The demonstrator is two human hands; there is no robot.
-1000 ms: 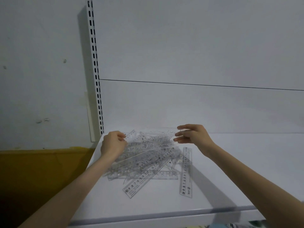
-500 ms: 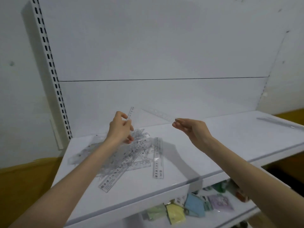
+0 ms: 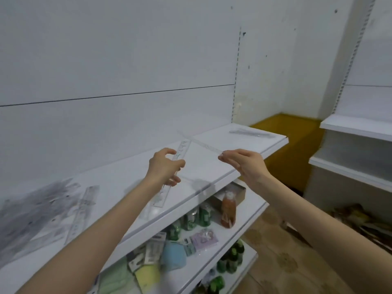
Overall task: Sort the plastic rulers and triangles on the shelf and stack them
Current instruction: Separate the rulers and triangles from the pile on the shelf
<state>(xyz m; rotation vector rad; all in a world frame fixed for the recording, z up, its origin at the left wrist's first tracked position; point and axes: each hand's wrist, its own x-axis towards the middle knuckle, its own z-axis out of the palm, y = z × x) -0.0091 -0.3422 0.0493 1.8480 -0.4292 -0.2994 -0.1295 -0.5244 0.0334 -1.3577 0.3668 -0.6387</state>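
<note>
My left hand (image 3: 165, 167) grips a clear plastic ruler (image 3: 182, 148) near its middle, held tilted above the white shelf (image 3: 214, 166). My right hand (image 3: 244, 164) pinches the near end of a second clear ruler (image 3: 199, 142), which crosses over the first one. A blurred pile of clear rulers and triangles (image 3: 36, 211) lies at the shelf's left end. A small stack of clear rulers (image 3: 250, 132) lies at the shelf's far right end.
Below the shelf, lower shelves hold green bottles (image 3: 195, 215), an orange bottle (image 3: 228, 209) and packaged goods (image 3: 174, 255). Another white shelf unit (image 3: 356, 128) stands at the right, with a yellow surface (image 3: 286, 128) between.
Both hands lifted a ruler each off the pile and carried them right along the shelf. The view swung right, so the pile now lies at far left.
</note>
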